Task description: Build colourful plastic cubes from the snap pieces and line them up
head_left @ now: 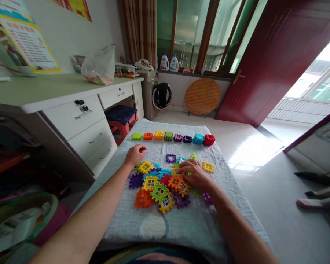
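A heap of colourful notched plastic pieces lies on the cloth-covered table, with a green piece and an orange piece on top. My right hand reaches over the heap's right side, fingers spread and touching pieces. My left hand rests on the cloth left of the heap, its fingers curled; whether they hold anything is hidden. Behind, a row of coloured blocks runs from a lime one to a red stack. A purple frame and a yellow piece lie apart from the heap.
The table has a pale blue cloth. To the left stand a white desk with a plastic bag, a stool and a basket. A round wooden board leans on the back wall.
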Tool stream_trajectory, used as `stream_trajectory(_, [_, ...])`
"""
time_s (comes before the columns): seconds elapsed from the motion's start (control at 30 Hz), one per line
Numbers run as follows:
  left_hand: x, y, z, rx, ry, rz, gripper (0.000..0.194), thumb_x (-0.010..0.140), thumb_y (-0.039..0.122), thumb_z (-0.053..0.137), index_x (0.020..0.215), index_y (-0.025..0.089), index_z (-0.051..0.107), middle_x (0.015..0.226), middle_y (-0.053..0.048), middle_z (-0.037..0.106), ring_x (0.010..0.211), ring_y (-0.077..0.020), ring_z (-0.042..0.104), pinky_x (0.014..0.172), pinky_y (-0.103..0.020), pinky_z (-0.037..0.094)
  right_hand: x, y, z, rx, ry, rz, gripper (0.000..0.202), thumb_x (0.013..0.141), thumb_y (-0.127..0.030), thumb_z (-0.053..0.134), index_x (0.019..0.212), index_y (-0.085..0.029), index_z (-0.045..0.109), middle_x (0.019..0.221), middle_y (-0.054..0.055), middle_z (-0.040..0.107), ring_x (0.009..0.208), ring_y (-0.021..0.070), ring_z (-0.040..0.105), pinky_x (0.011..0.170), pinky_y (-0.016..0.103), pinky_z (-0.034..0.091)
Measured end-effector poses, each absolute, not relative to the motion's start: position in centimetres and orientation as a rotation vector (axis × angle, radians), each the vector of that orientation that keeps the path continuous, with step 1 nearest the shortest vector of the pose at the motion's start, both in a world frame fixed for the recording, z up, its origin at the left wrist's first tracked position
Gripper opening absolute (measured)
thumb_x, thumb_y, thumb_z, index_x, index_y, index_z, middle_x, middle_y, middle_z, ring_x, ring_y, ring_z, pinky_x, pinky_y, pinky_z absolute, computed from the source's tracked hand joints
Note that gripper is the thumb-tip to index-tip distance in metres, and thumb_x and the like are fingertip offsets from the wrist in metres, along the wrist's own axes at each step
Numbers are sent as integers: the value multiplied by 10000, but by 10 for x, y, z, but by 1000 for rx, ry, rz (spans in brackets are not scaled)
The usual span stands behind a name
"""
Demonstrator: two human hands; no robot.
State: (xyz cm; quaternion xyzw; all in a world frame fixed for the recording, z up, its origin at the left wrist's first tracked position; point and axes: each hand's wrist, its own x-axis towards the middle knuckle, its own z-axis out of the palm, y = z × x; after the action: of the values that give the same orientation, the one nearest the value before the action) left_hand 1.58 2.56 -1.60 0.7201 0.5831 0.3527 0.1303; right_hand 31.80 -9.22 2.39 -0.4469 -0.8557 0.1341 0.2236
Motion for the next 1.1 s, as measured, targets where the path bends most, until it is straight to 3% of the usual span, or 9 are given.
stream_trajectory(0.2, [16,26,-16,2101,1699,1022,230,691,233,480,814,165,663,821,-56,696,762,-190,635,763,-287,497,340,-81,23,-1277,-1846,330,213,877,-312,489,932,-199,661,834,41,641,797,175,568,757,313,444])
stream_trajectory(0.33, [15,26,-16,2100,1700,1027,241,690,239,477,817,158,666,836,-67,698,758,-196,638,764,-290,499,381,-72,14,-1534,-1322,286,461,820,-396,521,1221,-169,503,660,-30,584,548,129,511,567,260,428])
stream_trajectory(0.43, [15,27,-17,2106,1700,1025,247,691,245,475,823,162,666,853,-62,701,748,-190,637,764,-282,501,413,-69,4,-1718,-1172,253,438,783,-425,513,1130,-163,562,598,-34,569,511,130,509,537,251,417])
stream_trajectory(0.53, [14,28,-18,2115,1703,1021,248,690,253,476,825,168,665,853,-55,703,739,-187,635,760,-277,503,428,-70,-4,-1901,-1207,267,342,764,-398,500,999,-184,627,634,1,616,547,145,552,549,254,416])
stream_trajectory(0.67, [14,29,-20,2112,1700,1021,250,692,266,478,832,172,663,859,-52,703,741,-185,633,763,-275,503,428,-70,-11,-2062,-1361,112,305,730,-349,520,961,-196,647,787,58,652,716,193,594,667,297,446])
stream_trajectory(0.8, [13,29,-20,2097,1704,1019,258,693,281,477,837,172,662,857,-53,703,741,-188,634,762,-279,503,433,-72,-16,-2031,-1523,140,420,701,-336,533,1094,-211,614,1046,92,611,887,224,587,793,344,463])
stream_trajectory(0.93, [13,29,-20,2098,1702,1012,266,684,291,478,834,173,663,859,-53,705,738,-192,636,752,-282,505,443,-78,-15,-1908,-1804,270,658,617,-185,509,1273,-240,507,1290,79,508,1035,240,547,923,392,415])
stream_trajectory(1.1, [12,31,-21,2089,1696,1010,276,686,297,473,844,170,660,855,-61,704,749,-195,641,753,-282,502,445,-83,-12,-1852,-1914,295,628,636,-117,448,1252,-209,531,1252,76,561,1123,247,486,990,408,358])
